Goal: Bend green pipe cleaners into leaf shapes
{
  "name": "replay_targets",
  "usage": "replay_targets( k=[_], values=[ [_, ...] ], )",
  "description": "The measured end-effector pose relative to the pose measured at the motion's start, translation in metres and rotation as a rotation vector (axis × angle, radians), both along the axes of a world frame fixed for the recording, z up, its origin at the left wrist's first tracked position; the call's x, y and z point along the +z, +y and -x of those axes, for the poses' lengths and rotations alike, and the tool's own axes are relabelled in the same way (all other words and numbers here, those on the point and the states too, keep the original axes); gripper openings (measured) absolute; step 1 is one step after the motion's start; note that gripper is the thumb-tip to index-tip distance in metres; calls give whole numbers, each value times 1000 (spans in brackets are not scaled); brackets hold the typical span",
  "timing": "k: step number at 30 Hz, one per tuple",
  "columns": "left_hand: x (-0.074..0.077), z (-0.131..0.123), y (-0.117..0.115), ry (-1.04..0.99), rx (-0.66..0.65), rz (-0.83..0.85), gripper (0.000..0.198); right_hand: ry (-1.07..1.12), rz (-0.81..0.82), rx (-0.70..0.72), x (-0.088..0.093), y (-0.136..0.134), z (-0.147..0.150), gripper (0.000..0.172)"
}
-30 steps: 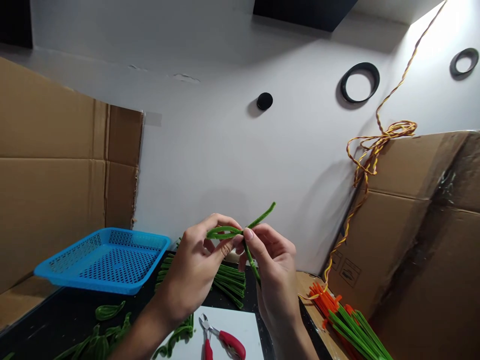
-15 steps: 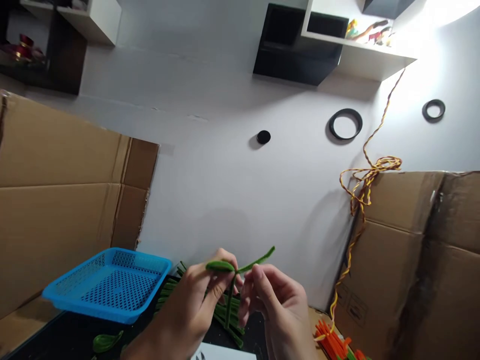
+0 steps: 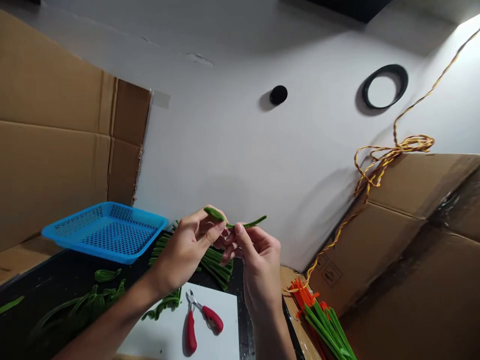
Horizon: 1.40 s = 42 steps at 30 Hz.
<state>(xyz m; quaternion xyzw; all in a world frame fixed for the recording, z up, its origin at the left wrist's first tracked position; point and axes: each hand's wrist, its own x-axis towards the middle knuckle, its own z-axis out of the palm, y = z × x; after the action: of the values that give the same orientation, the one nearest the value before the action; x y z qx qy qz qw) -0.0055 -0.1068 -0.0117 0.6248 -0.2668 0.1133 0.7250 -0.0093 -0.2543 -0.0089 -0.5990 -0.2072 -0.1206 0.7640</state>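
Observation:
Both hands hold up a green pipe cleaner [image 3: 213,214] above the table, its left end shaped like a small leaf and its right end a free, slightly curved stem. My left hand [image 3: 187,246] is closed, pinching it just below the leaf-shaped part. My right hand [image 3: 258,252] is closed too, thumb and fingers gripping the stem close to the left fingertips. Behind the hands lies a bundle of straight green pipe cleaners [image 3: 219,267]. Below them, red-handled nippers [image 3: 192,330] rest on a white board [image 3: 157,337] beside some bent green pieces [image 3: 170,301].
A blue perforated basket [image 3: 71,237] stands at the left on the black table [image 3: 71,272]. Leaf-shaped green pieces [image 3: 107,275] lie in front of it. At the right are orange and green pipe cleaners [image 3: 324,325]. Cardboard [image 3: 56,95] flanks both sides, and a twisted yellow cord [image 3: 339,232] hangs at the right.
My view has tilted down, bringing the nippers and board into sight. My right fingers have closed in on the stem near the left hand; the downward-hanging strand no longer shows.

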Motion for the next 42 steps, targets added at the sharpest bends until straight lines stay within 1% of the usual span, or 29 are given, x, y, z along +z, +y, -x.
replay_targets(
  k=[2,5,7,10,12,14,16,18,19,21,23,27,29,32,35,37,40,41,42],
  values=[
    [-4,-4,-6,21,12,41,32,-55,44,-38,0,1,1,36],
    [-10,-9,-10,21,65,29,32,-104,118,-124,-1,1,2,30],
    [-11,-10,-8,16,88,7,33,-151,168,-196,-2,0,2,28],
    [-8,-9,-2,-36,52,-117,28,-267,306,-350,-3,-6,1,23],
    [-3,-7,3,-90,-16,-227,25,-323,413,-385,-2,-12,1,21],
    [1,-6,8,-124,-74,-309,25,-342,468,-329,0,-18,1,21],
    [4,-5,12,-121,-118,-347,26,-353,508,-268,3,-24,2,21],
    [5,-5,16,-108,-161,-369,27,-351,552,-208,4,-29,2,17],
    [5,-5,18,-96,-187,-379,27,-349,557,-183,4,-30,2,14],
    [5,-5,21,-70,-233,-415,25,-357,546,-163,4,-33,1,14],
    [5,-6,24,-27,-250,-470,19,-389,574,-127,3,-35,0,14],
    [6,-7,27,43,-230,-611,14,-429,677,-121,7,-37,-1,20],
    [5,-7,28,25,-260,-653,14,-456,708,-130,9,-38,-1,23],
    [5,-6,30,-38,-294,-726,13,-472,748,-114,12,-41,2,33],
    [6,-5,31,-68,-275,-812,16,-436,827,-65,12,-43,2,40],
    [6,-6,33,-62,-250,-844,18,-421,863,-48,13,-44,2,41],
    [6,-6,34,-34,-226,-884,22,-426,849,-45,13,-43,2,37],
    [6,-5,35,-44,-203,-900,23,-429,841,-53,13,-43,2,35],
    [7,-3,34,-71,-152,-910,22,-433,834,-70,13,-44,3,34]
  ],
)
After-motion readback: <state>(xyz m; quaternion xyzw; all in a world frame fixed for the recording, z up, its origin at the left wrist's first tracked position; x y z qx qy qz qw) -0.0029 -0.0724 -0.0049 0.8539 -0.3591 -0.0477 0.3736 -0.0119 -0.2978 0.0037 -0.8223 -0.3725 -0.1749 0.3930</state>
